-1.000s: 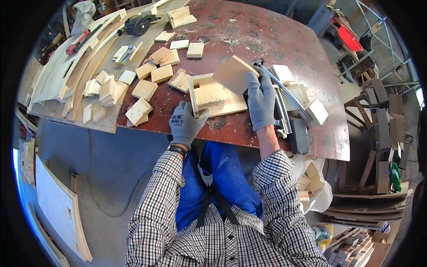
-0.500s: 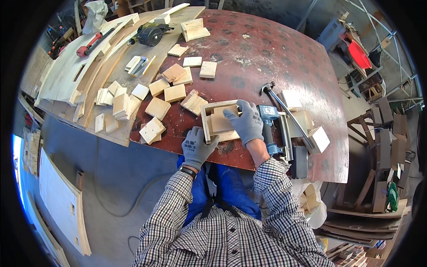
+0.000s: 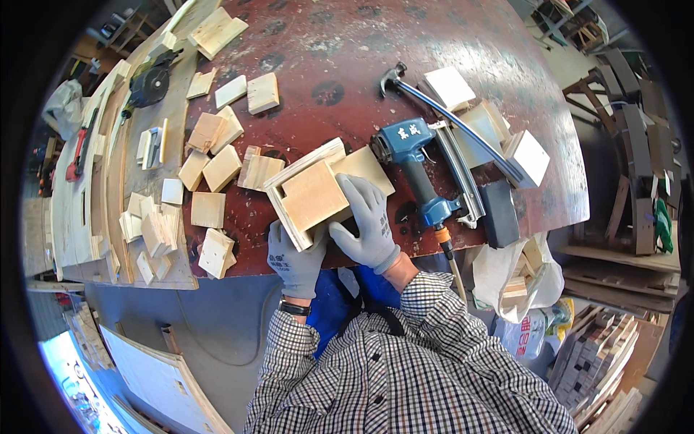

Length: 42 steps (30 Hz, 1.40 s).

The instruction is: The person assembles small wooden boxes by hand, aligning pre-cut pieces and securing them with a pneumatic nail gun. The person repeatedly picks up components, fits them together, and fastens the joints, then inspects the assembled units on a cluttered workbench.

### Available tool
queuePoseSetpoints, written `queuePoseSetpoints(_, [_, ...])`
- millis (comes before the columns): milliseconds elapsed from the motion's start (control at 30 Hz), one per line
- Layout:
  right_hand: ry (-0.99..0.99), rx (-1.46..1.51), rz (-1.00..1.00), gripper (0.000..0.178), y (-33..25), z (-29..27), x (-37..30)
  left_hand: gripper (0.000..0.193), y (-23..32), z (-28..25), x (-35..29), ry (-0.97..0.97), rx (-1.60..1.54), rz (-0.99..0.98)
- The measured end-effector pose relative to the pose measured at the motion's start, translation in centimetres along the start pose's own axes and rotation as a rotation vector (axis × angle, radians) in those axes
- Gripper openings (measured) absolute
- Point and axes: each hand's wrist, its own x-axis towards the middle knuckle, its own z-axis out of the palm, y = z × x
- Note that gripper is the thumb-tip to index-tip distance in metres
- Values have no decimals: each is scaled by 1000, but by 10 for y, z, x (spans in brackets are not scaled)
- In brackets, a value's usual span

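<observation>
Both my hands wear grey gloves and work at the table's near edge. My left hand is closed round the near corner of a small L-shaped wooden frame; its fingertips are hidden under the wood. A flat wooden block lies in the angle of that frame, tilted with it. My right hand grips the block's right side, fingers along the edge and thumb below. Another pale wooden piece shows behind, partly covered by the block and my fingers.
Right of my hands lies a blue nail gun with its hose, and a claw hammer beside several blocks. Loose wooden blocks scatter to the left. Farther left are a black power tool and a red-handled tool. A white sack hangs below the table edge.
The wooden frame has turned and tilted in my left hand. My right hand has moved from above the frame to its near right side. My view has shifted closer and turned.
</observation>
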Motion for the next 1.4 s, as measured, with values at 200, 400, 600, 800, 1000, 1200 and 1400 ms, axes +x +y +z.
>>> queuePoseSetpoints(200, [65, 66, 107, 93, -1, 0, -3, 62, 0, -7, -6, -181, -142, -120])
queuePoseSetpoints(400, [144, 261, 151, 100, 1, -2, -8, 126, 5, -30, -26, -146, -613, -245])
queuePoseSetpoints(600, [208, 224, 138, 99, 6, 3, -8, 86, -15, -40, 17, -326, -25, 202])
queuePoseSetpoints(800, [173, 195, 162, 109, 1, 1, -4, 61, -15, -32, 22, -335, -164, 159])
queuePoseSetpoints(1000, [154, 181, 188, 111, -1, 0, -1, 53, -1, -22, 29, -240, -232, 159])
queuePoseSetpoints(1200, [91, 105, 122, 102, 0, -3, 7, 53, -1, -30, 19, -293, -204, 80])
queuePoseSetpoints(1400, [86, 94, 92, 102, 1, -3, 5, 58, 9, -33, 21, -308, -223, 20])
